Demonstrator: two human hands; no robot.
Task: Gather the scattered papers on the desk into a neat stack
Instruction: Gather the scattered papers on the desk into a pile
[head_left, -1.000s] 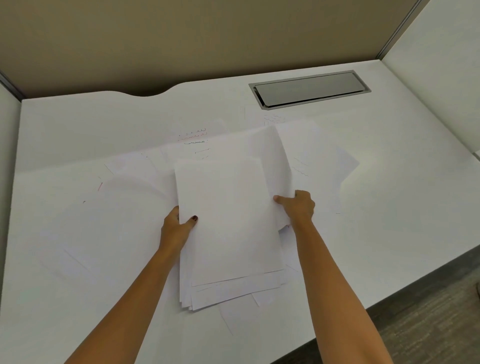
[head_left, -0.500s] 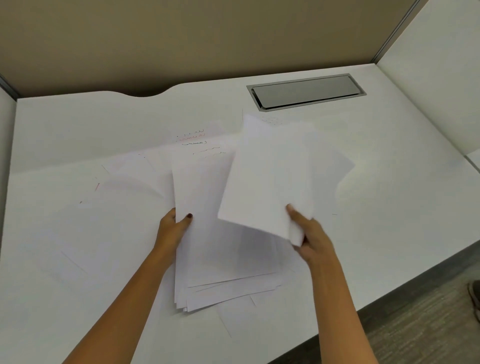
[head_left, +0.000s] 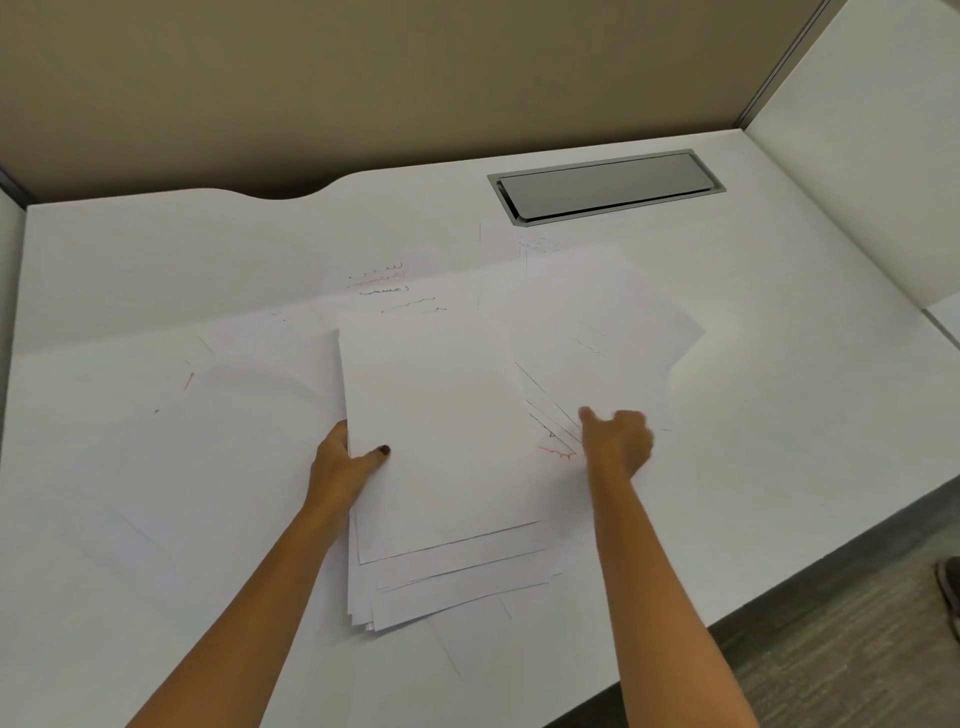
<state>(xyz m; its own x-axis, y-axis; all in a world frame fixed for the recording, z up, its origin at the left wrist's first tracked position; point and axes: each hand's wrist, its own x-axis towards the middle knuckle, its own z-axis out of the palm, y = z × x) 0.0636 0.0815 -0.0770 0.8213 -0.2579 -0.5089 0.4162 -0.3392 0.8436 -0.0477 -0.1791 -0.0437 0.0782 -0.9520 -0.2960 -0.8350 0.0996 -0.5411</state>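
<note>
1. Head view: a white worktop (head_left: 779, 322) fills the scene, with a grey metal cable hatch (head_left: 605, 187) at the far right.
2. A stack of papers (head_left: 441, 457) lies near the middle of the worktop, its lower sheets fanned out unevenly at the near edge.
3. The left hand (head_left: 345, 465) grips the left edge of the stack, thumb on top of the top sheet and fingers underneath.
4. The right hand (head_left: 618, 441) is curled over loose sheets (head_left: 597, 332) just right of the stack; whether it pinches one cannot be told.
5. More scattered papers (head_left: 384, 291) with faint scribbles lie flat on the far and left sides, overlapping each other.
6. A shoe (head_left: 950, 587) shows on the floor at the right edge.
</note>
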